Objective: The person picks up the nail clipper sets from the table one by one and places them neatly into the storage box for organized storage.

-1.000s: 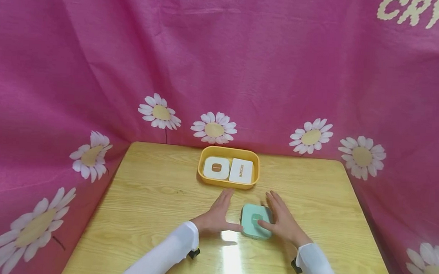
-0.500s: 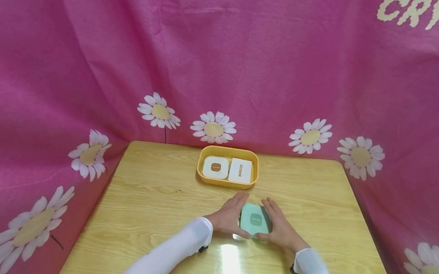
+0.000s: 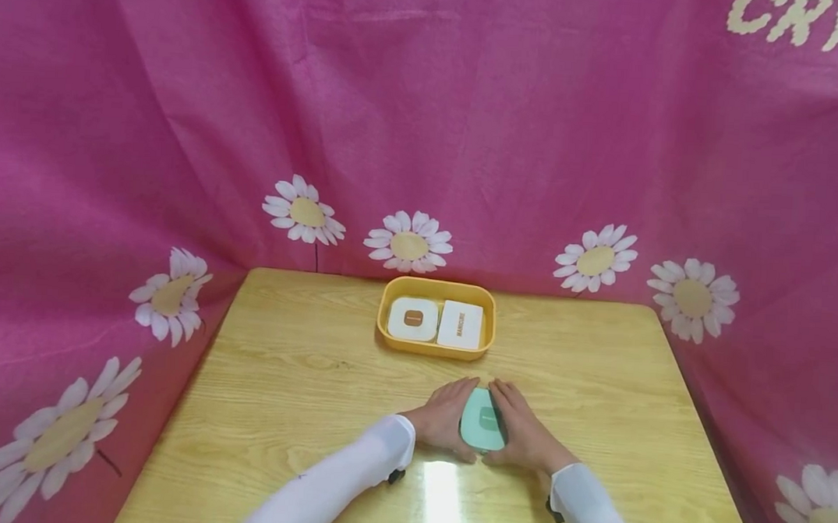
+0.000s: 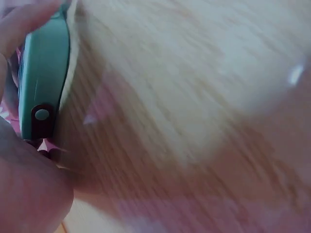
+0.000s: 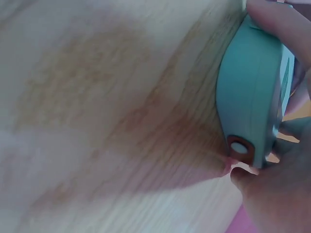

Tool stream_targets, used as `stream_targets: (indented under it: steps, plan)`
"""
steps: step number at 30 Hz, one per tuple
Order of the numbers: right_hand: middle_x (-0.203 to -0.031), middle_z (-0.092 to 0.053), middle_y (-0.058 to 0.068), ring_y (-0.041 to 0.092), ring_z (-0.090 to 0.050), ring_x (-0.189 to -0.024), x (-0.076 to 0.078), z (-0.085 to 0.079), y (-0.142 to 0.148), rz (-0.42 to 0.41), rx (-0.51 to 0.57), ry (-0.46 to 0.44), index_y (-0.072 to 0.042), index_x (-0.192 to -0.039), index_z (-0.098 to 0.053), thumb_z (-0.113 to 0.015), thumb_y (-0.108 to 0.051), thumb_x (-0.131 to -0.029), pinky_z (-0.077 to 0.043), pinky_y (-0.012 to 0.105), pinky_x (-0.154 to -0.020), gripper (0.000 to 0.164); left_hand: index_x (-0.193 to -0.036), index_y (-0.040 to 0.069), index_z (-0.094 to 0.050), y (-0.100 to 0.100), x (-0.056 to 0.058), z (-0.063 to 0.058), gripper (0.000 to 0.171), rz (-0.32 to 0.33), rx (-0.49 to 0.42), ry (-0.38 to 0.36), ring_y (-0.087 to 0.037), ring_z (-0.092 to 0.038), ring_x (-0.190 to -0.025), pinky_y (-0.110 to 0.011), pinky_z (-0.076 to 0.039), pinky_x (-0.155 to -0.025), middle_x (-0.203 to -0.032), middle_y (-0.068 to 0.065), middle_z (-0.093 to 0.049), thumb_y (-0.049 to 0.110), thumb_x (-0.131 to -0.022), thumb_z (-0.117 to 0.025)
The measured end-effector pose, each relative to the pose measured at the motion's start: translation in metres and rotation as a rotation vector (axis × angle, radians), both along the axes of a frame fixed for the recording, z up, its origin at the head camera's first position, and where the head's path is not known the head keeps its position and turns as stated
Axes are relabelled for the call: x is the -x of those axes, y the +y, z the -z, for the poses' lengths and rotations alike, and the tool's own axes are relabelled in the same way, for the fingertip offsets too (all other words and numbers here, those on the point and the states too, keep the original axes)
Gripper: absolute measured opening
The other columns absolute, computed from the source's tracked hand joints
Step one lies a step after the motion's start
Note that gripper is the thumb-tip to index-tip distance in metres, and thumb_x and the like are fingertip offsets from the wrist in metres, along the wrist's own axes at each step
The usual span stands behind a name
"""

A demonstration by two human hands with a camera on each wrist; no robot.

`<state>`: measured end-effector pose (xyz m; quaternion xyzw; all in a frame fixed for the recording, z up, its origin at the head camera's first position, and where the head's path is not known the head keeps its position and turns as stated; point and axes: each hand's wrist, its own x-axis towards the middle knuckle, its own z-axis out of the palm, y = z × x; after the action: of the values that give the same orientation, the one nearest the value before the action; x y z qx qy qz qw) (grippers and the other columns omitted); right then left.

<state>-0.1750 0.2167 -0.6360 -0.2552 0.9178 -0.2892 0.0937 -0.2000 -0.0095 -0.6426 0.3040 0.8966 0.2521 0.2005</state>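
Observation:
A mint-green square case [image 3: 480,424] with rounded corners and a darker green label rests on the table, close in front of the body. My left hand [image 3: 445,420] grips its left side, thumb at the near edge and fingers at the far edge. On the right side my right hand [image 3: 522,434] grips it likewise, covering part of the lid. Both wrist views show the case's green side wall, with a dark strap and metal snap [image 4: 42,115] in the left one and a brown strap with a snap [image 5: 240,147] in the right one.
Behind the hands, a yellow tray [image 3: 382,330] holds a white rounded case [image 3: 424,330] with a brown label and a white box [image 3: 460,326] lettered MANICURE. The wooden table [image 3: 288,365] is bordered by a pink cloth [image 3: 508,140] with daisies.
My left hand has moved right to the case, and both hands have closed in from spread fingers to gripping its two sides. The tray stays in place.

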Motion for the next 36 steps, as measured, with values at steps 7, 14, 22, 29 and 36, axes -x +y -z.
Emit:
stream_targets:
  steps: [7, 14, 22, 29, 36]
  plan:
    - [-0.154, -0.041, 0.027, 0.045, -0.04, -0.141, 0.005, 0.0, -0.005, 0.004, -0.048, -0.004, 0.007, -0.159, -0.033, -0.103, -0.03, -0.061, -0.042, 0.058, -0.115, 0.126, -0.165, 0.009, -0.018, 0.006, -0.004, 0.006, 0.125, -0.05, -0.015, 0.065, -0.026, -0.024, -0.156, -0.047, -0.021, -0.128, -0.166, -0.01, -0.03, 0.043, -0.071, -0.093]
    - [-0.151, -0.046, 0.024, 0.044, -0.042, -0.139, 0.007, 0.008, -0.004, -0.003, -0.029, 0.041, 0.005, -0.159, -0.034, -0.1, -0.038, -0.062, -0.044, 0.059, -0.112, 0.125, -0.164, 0.011, -0.02, 0.008, -0.005, 0.01, 0.124, -0.088, -0.038, 0.069, -0.026, -0.027, -0.153, -0.048, -0.02, -0.128, -0.163, -0.01, -0.032, 0.039, -0.068, -0.094]
    - [-0.151, -0.047, 0.023, 0.043, -0.043, -0.137, 0.006, 0.013, -0.003, 0.02, -0.026, 0.062, 0.003, -0.159, -0.035, -0.1, -0.042, -0.061, -0.043, 0.06, -0.112, 0.126, -0.162, 0.013, -0.023, 0.009, -0.003, 0.014, 0.121, -0.089, -0.052, 0.057, -0.026, -0.029, -0.153, -0.049, -0.021, -0.127, -0.162, -0.008, -0.034, 0.038, -0.068, -0.096]
    - [-0.149, -0.048, 0.024, 0.044, -0.045, -0.136, 0.005, 0.015, -0.004, 0.012, -0.034, 0.103, 0.004, -0.158, -0.036, -0.098, -0.047, -0.063, -0.043, 0.062, -0.112, 0.125, -0.163, 0.013, -0.023, 0.008, -0.005, 0.014, 0.123, -0.1, -0.061, 0.052, -0.026, -0.029, -0.153, -0.049, -0.021, -0.127, -0.163, -0.008, -0.034, 0.038, -0.068, -0.096]
    - [-0.15, -0.047, 0.023, 0.043, -0.043, -0.137, 0.006, 0.014, -0.005, 0.018, -0.061, 0.104, 0.004, -0.159, -0.034, -0.094, -0.058, -0.065, -0.042, 0.061, -0.113, 0.128, -0.161, 0.014, -0.028, 0.007, -0.005, 0.017, 0.121, -0.135, -0.142, 0.048, -0.022, -0.033, -0.151, -0.047, -0.021, -0.128, -0.161, -0.004, -0.039, 0.045, -0.067, -0.098]
